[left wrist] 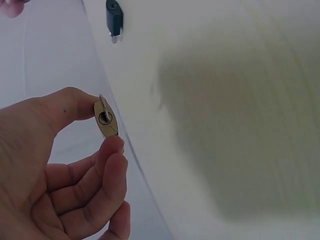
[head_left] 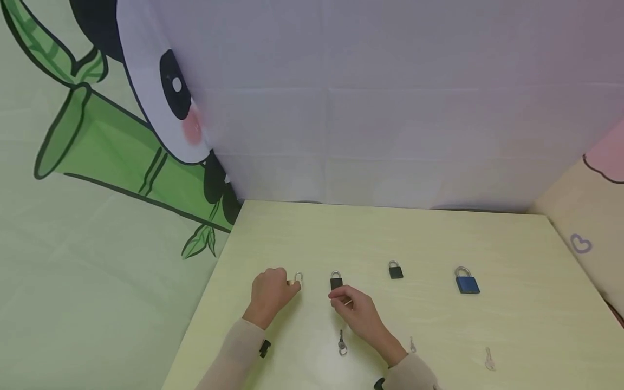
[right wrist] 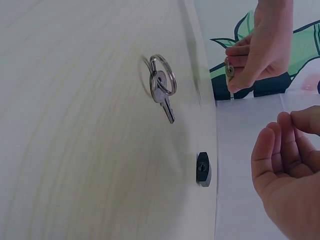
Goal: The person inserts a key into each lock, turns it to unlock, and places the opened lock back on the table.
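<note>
My left hand (head_left: 273,292) pinches a small brass padlock (left wrist: 106,120) between thumb and fingers, its silver shackle (head_left: 299,277) pointing away in the head view. A thin silver piece, apparently a key seen edge-on, stands at its keyhole. To the right, my right hand (head_left: 358,314) hovers with loosely bent fingers, thumb close to the index fingertip; I make out nothing held there. Just beyond its fingertips is a black padlock (head_left: 336,283), which they partly overlap in the head view. Nearer me lies a key on a ring (right wrist: 161,87).
Farther right on the pale table (head_left: 424,233) are a second black padlock (head_left: 396,272) and a larger blue padlock (head_left: 467,284). Two more keys lie closer to me, a small key (head_left: 413,345) and a pale key (head_left: 489,359). A cloth wall (head_left: 390,135) stands behind the table.
</note>
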`<state>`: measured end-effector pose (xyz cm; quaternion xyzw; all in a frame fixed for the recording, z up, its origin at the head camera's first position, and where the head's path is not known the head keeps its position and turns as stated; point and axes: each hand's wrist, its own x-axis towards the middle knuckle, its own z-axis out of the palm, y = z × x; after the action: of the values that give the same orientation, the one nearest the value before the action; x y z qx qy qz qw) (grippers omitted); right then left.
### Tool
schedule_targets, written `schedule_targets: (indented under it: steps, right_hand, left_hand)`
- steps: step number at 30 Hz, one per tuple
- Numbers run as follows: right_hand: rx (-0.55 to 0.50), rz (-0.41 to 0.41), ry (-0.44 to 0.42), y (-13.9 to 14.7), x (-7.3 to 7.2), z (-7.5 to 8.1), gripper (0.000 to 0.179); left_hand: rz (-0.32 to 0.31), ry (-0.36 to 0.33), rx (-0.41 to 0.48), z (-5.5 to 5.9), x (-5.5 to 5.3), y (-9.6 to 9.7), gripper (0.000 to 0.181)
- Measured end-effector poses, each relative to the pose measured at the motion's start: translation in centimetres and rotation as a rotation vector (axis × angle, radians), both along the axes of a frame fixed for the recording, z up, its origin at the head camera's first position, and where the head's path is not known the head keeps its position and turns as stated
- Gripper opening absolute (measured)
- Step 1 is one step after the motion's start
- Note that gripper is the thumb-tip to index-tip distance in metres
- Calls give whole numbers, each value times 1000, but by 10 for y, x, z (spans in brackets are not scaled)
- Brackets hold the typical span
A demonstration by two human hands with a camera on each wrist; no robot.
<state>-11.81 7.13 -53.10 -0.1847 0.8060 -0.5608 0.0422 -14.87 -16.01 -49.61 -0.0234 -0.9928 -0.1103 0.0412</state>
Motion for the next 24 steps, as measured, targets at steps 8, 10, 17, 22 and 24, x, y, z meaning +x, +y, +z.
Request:
schedule_targets:
  steps: [8, 10, 17, 22, 24]
  right_hand:
    - [-8, -7, -3, 5, -1, -6, 12]
    - [-11, -8, -2, 7, -1, -7, 13]
    - [-15, -7, -8, 16, 1, -5, 12]
    - [-11, 0, -3, 23, 0, -10, 12]
    - [-8, -1, 7, 26, -1, -11, 12]
  left_hand:
    - [43, -52, 9, -30, -7, -7, 50]
    - [48, -64, -2, -34, -8, -7, 48]
    - [41, -70, -12, -44, -7, -3, 46]
    - [32, -52, -7, -50, -7, 0, 47]
    - [30, -48, -15, -52, -8, 2, 48]
